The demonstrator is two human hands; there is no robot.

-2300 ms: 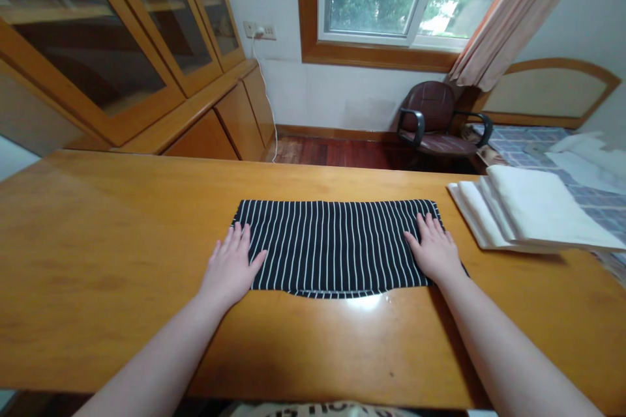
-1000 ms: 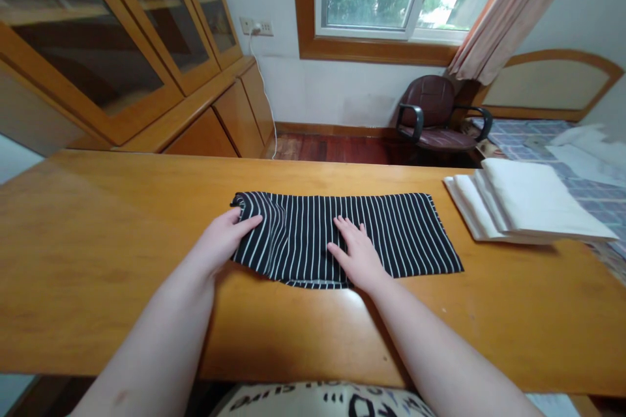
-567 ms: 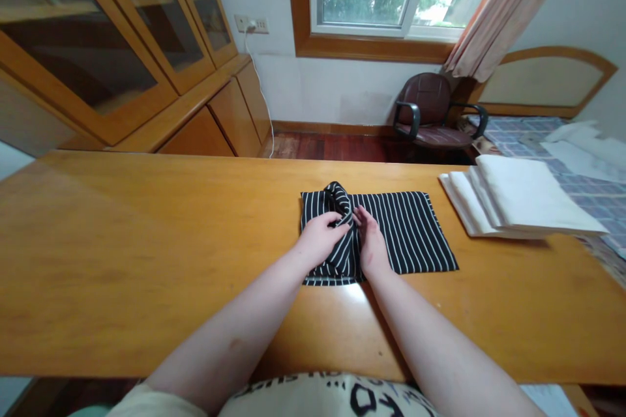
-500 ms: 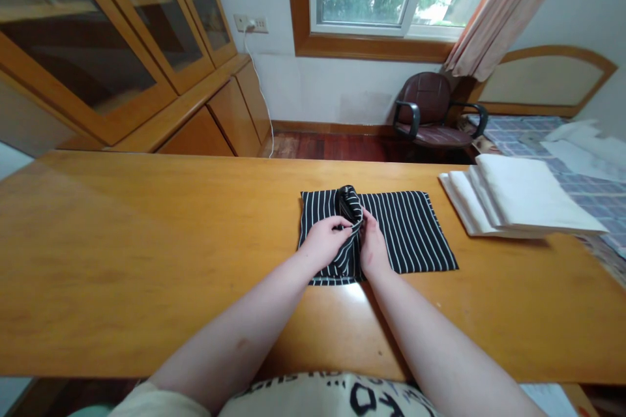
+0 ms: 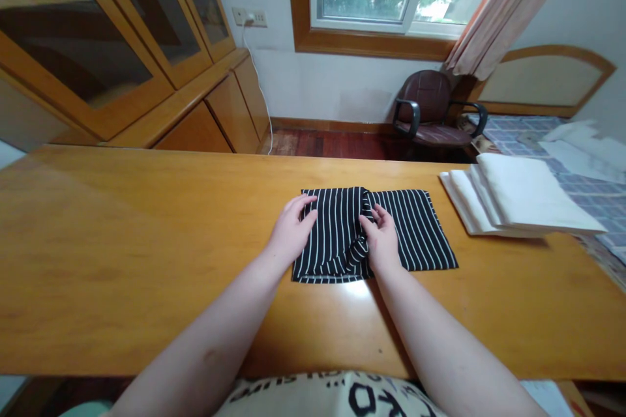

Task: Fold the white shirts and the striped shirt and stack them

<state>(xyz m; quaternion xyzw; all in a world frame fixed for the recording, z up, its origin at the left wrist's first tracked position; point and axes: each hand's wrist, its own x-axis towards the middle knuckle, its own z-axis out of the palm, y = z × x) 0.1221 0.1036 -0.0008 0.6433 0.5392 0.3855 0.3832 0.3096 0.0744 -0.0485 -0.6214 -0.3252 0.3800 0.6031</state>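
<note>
A black cloth with white stripes (image 5: 337, 228) lies on the table in front of me, its left part folded over in layers. The right part of it spreads flat. At the left edge of the cloth rests my left hand (image 5: 292, 228), thumb and fingers apart, with the fingertips on the fabric. My right hand (image 5: 383, 239) is at the middle, its thumb and curled fingers around the raised fold. Below that thumb the fabric bunches into a rumpled roll near the front edge.
The wooden table (image 5: 147, 241) stretches wide on both sides. A stack of folded white cloth or sheets (image 5: 533, 199) lies at its right end. Beyond stand an office chair (image 5: 428, 107), a bed (image 5: 562, 137) and a glass-door cabinet (image 5: 166, 78).
My left hand has moved left from the bunched middle to the cloth's left edge. The upright opening at the middle has been laid flatter; my right hand has shifted slightly right.
</note>
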